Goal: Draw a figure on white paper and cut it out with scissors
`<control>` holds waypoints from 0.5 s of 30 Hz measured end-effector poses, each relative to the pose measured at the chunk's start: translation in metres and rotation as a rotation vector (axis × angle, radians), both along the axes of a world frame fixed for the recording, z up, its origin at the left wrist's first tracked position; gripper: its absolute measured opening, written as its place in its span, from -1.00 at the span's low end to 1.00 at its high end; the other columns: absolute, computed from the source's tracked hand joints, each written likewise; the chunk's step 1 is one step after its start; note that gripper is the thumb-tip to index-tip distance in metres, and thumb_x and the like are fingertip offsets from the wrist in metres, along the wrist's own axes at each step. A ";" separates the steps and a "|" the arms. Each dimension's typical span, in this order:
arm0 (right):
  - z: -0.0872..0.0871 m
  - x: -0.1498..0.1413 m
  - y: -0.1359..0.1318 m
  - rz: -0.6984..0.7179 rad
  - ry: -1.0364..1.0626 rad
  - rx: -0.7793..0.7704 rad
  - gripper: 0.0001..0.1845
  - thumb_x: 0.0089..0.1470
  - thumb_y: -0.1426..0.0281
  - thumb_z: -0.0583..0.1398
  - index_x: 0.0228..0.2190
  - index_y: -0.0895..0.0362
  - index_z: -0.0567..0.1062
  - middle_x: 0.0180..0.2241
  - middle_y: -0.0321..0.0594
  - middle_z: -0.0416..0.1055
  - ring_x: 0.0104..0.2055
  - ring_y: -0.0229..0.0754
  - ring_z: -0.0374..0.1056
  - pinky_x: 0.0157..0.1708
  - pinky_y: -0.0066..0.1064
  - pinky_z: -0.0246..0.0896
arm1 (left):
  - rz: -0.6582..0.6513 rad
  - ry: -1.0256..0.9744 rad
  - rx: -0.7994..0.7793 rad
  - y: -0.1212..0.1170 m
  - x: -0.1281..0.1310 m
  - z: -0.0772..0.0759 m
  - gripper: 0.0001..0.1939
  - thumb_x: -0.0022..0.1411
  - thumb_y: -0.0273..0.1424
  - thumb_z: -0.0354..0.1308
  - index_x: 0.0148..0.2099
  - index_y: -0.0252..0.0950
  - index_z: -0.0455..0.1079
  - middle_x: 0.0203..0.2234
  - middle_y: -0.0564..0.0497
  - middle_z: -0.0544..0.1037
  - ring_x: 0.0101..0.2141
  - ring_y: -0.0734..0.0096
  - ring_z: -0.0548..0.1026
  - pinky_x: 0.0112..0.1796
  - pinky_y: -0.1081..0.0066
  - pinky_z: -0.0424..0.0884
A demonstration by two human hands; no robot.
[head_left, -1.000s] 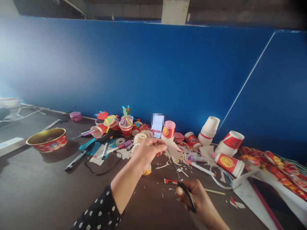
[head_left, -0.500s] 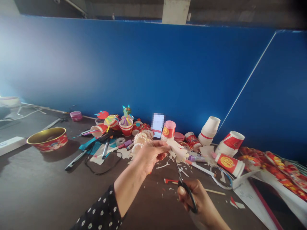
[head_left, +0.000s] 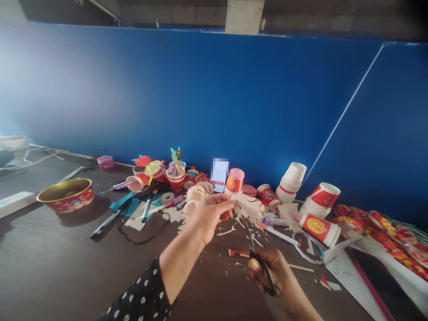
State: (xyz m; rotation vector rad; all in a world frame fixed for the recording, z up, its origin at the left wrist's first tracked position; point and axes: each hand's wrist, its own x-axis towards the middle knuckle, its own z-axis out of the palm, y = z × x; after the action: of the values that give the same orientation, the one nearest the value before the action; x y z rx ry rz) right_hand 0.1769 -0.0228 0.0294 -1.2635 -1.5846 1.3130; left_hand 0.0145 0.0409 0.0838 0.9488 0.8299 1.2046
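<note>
Scissors (head_left: 260, 263) have edged nearer the cream paper (head_left: 248, 207), right hand (head_left: 277, 278) clamped on them, left hand (head_left: 209, 218) pinching it.

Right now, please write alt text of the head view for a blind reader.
The right hand holds black-handled scissors to a cream paper cutout pinched by the left hand, above a dark table strewn with paper scraps. Red paper cups sit before a blue wall.

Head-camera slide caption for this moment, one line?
Left hand holds cream paper to black-handled scissors in the right hand, above scattered paper scraps.
</note>
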 end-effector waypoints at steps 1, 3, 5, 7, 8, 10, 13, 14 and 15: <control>-0.001 0.000 0.000 0.001 0.008 -0.001 -0.41 -0.24 -0.14 0.11 -0.73 0.17 0.25 -0.76 -0.39 0.05 -0.72 -0.41 -0.06 -0.72 -0.52 -0.20 | 0.008 0.015 0.019 0.000 0.000 0.000 -0.83 -0.17 -0.37 0.28 -0.54 -0.33 0.37 -0.69 0.11 0.35 -0.61 0.61 0.24 -0.50 0.49 0.12; -0.002 0.000 0.000 -0.005 0.028 -0.003 -0.40 -0.27 -0.15 0.11 -0.74 0.16 0.24 -0.77 -0.40 0.04 -0.73 -0.41 -0.06 -0.73 -0.52 -0.20 | 0.006 0.010 0.029 0.000 0.000 0.000 -0.84 -0.18 -0.39 0.28 -0.56 -0.33 0.36 -0.71 0.10 0.34 -0.62 0.61 0.23 -0.49 0.48 0.12; -0.001 0.000 0.000 -0.016 0.044 0.003 -0.39 -0.30 -0.17 0.11 -0.75 0.15 0.23 -0.78 -0.41 0.02 -0.73 -0.41 -0.07 -0.73 -0.52 -0.21 | -0.008 -0.024 0.020 0.000 0.002 -0.001 -0.86 -0.19 -0.44 0.28 -0.58 -0.33 0.36 -0.71 0.09 0.35 -0.62 0.60 0.23 -0.49 0.48 0.13; 0.001 -0.001 -0.001 -0.028 0.047 0.012 -0.39 -0.30 -0.18 0.09 -0.75 0.15 0.22 -0.80 -0.42 0.00 -0.74 -0.41 -0.09 -0.73 -0.51 -0.24 | -0.014 -0.057 0.005 -0.002 0.004 -0.001 -0.88 -0.20 -0.48 0.27 -0.60 -0.33 0.35 -0.71 0.08 0.35 -0.63 0.61 0.23 -0.50 0.48 0.13; 0.002 -0.001 -0.001 -0.031 0.047 0.016 -0.39 -0.29 -0.18 0.09 -0.76 0.15 0.22 -0.80 -0.42 -0.01 -0.74 -0.41 -0.09 -0.73 -0.51 -0.24 | -0.016 -0.069 0.000 -0.002 0.004 -0.001 -0.88 -0.20 -0.49 0.27 -0.61 -0.33 0.35 -0.71 0.08 0.35 -0.64 0.62 0.22 -0.51 0.48 0.13; 0.003 -0.002 -0.002 -0.034 0.050 0.018 -0.39 -0.29 -0.18 0.09 -0.76 0.14 0.22 -0.80 -0.42 -0.01 -0.74 -0.41 -0.09 -0.73 -0.51 -0.25 | -0.020 -0.096 -0.010 -0.003 0.005 -0.001 -0.87 -0.20 -0.51 0.27 -0.62 -0.34 0.35 -0.72 0.08 0.35 -0.65 0.64 0.22 -0.51 0.48 0.13; 0.003 -0.002 -0.002 -0.036 0.037 0.026 -0.38 -0.30 -0.19 0.07 -0.75 0.14 0.22 -0.79 -0.42 0.01 -0.73 -0.41 -0.09 -0.73 -0.51 -0.23 | -0.023 -0.149 -0.055 -0.005 0.007 0.001 -0.86 -0.21 -0.53 0.28 -0.62 -0.36 0.34 -0.71 0.07 0.37 -0.65 0.65 0.24 -0.51 0.50 0.15; 0.003 -0.002 -0.003 -0.039 0.028 0.032 -0.38 -0.29 -0.20 0.06 -0.75 0.14 0.21 -0.79 -0.42 0.01 -0.73 -0.41 -0.10 -0.73 -0.51 -0.23 | -0.024 -0.167 -0.077 -0.006 0.008 0.001 -0.86 -0.22 -0.54 0.28 -0.61 -0.37 0.34 -0.70 0.05 0.39 -0.65 0.65 0.26 -0.51 0.51 0.16; 0.003 -0.002 -0.003 -0.042 0.020 0.039 -0.38 -0.28 -0.20 0.06 -0.75 0.15 0.22 -0.80 -0.42 0.00 -0.73 -0.41 -0.10 -0.73 -0.51 -0.23 | -0.025 -0.186 -0.103 -0.007 0.009 0.002 -0.86 -0.23 -0.55 0.28 -0.61 -0.38 0.34 -0.69 0.03 0.41 -0.64 0.64 0.28 -0.51 0.51 0.16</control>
State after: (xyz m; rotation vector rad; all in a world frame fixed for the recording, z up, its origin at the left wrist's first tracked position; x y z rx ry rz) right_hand 0.1746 -0.0253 0.0321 -1.2495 -1.5539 1.2590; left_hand 0.0238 0.0339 0.0856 0.7500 0.7224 1.1970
